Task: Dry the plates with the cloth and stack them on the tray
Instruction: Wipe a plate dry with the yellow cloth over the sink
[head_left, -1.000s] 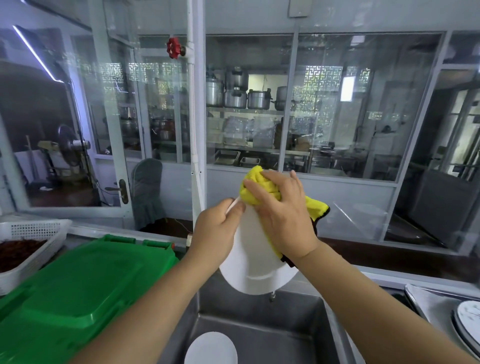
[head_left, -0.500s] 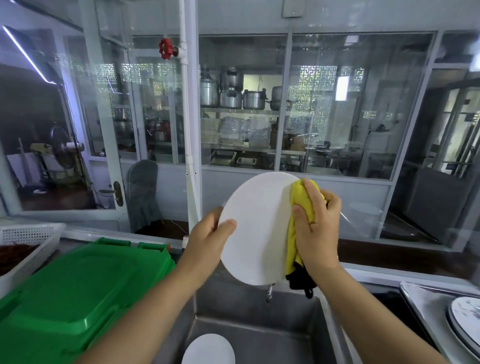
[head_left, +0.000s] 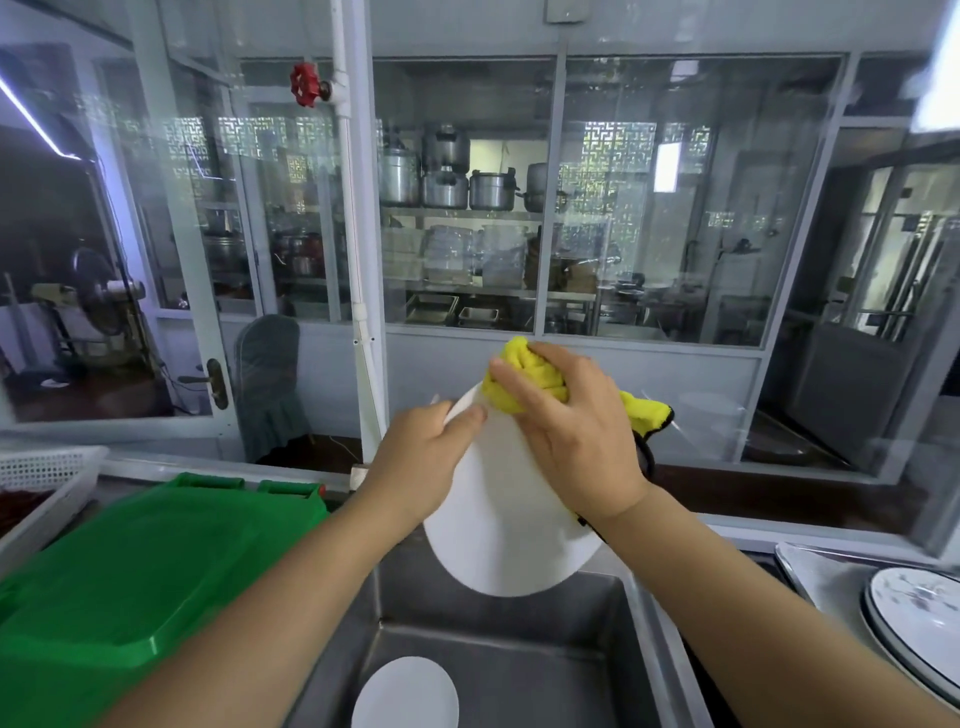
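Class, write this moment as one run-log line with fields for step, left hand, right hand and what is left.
step: drying | left hand: holds white plate over sink | right hand: presses yellow cloth on it | left: plate in sink

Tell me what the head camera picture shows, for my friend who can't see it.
A person's left hand holds a round white plate over a steel sink while the right hand rubs it with a yellow cloth. Another white plate lies in the sink, beside a green plastic bin lid.
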